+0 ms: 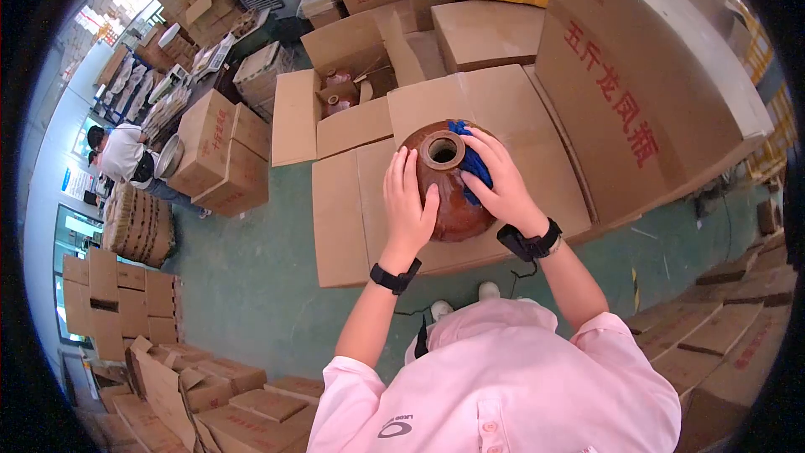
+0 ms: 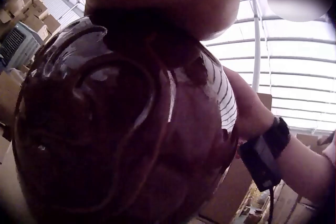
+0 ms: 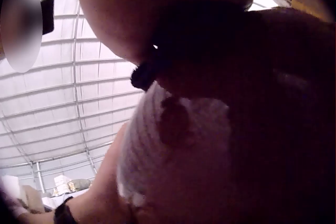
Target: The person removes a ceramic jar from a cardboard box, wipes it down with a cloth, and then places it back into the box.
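A round, glossy red-brown jar [image 1: 457, 216] with a short neck and an open mouth rests on a cardboard box in the head view. My left hand [image 1: 407, 205] holds the jar's left shoulder, fingers together and thumb spread toward the neck. On the other side, my right hand [image 1: 506, 189] grips a bunched blue cloth [image 1: 476, 167] against the shoulder, beside the rim. The left wrist view is filled by the jar's shiny side [image 2: 121, 129], which bears raised curling lines. Dark shadow hides most of the jar in the right wrist view.
Under the jar is a large carton [image 1: 360, 226] with flaps folded out. An open box [image 1: 335, 130] behind it contains more brown jars [image 1: 338, 103]. A tall printed carton [image 1: 637, 75] stands close on the right. Another person [image 1: 126, 155] works at the far left.
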Demonstrator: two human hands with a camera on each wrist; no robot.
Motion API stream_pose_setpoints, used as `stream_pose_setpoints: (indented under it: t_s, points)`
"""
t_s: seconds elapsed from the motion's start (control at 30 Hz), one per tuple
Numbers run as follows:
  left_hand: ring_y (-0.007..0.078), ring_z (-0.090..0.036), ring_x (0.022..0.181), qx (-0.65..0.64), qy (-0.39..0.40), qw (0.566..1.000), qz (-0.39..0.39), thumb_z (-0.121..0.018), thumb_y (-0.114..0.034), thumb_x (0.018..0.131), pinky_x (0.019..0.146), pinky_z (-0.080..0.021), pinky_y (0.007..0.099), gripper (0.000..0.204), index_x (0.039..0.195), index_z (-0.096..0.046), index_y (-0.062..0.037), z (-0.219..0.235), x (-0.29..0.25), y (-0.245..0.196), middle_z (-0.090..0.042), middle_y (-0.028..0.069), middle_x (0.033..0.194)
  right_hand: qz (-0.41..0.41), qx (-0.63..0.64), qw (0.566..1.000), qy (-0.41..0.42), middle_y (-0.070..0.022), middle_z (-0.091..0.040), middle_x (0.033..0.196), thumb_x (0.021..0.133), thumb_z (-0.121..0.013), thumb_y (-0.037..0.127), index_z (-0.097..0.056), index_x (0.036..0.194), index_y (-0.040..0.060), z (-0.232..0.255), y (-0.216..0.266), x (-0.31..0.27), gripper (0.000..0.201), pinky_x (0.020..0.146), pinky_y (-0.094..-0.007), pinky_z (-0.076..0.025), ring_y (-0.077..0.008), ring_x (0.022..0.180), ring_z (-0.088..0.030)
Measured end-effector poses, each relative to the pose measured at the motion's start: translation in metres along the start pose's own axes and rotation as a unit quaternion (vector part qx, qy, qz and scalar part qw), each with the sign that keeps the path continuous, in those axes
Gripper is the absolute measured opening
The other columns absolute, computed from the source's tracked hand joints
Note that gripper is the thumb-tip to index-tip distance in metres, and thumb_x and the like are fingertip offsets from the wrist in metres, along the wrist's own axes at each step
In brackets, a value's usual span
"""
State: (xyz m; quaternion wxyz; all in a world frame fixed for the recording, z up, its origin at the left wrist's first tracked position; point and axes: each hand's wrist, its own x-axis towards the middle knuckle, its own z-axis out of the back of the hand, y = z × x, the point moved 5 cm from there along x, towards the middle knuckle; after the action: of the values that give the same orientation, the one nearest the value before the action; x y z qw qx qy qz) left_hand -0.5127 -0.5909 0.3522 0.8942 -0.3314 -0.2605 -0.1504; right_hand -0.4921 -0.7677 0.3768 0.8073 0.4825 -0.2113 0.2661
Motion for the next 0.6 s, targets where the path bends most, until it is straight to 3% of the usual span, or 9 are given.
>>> stream_pose_setpoints:
  t_s: [0.23,0.43,0.6]
  points:
    - [0.0393,-0.033,0.138,-0.005,0.007,1.000,0.011,-0.055,-0.024,0.091,0.114,-0.026,0.0491,0.060,0.143,-0.038,0.0006,0.000,0.004,0.000,-0.036,0.0221,0.149,-0.037,0.051,0.997,-0.048,-0.0173,-0.057,0.131,0.086,-0.068,0.012,-0.061,0.117,0.0026,0.007,-0.017,0.005,0.033,0.104,-0.0401,-0.041,-0.0347,0.122,-0.053]
    - [0.0395,-0.033,0.138,-0.004,0.002,1.000,0.007,-0.055,-0.023,0.091,0.114,-0.026,0.0490,0.059,0.143,-0.038,0.0004,0.000,0.001,0.002,-0.036,0.0224,0.148,-0.076,0.074,0.990,-0.096,-0.0167,-0.059,0.127,0.088,-0.067,0.012,-0.060,0.118,0.0024,0.007,-0.039,-0.001,0.032,0.101,-0.0362,-0.043,-0.0293,0.118,-0.057]
    - [0.0379,-0.034,0.138,0.005,-0.004,1.000,0.002,-0.053,-0.021,0.092,0.114,-0.027,0.0467,0.056,0.142,-0.039,0.0012,0.002,0.000,0.000,-0.037,0.0214,0.149,-0.235,0.218,0.939,-0.123,-0.0099,-0.061,0.121,0.094,-0.063,0.019,-0.060,0.120,0.0024,0.011,-0.079,-0.017,0.030,0.097,-0.0311,-0.044,-0.0183,0.111,-0.058]
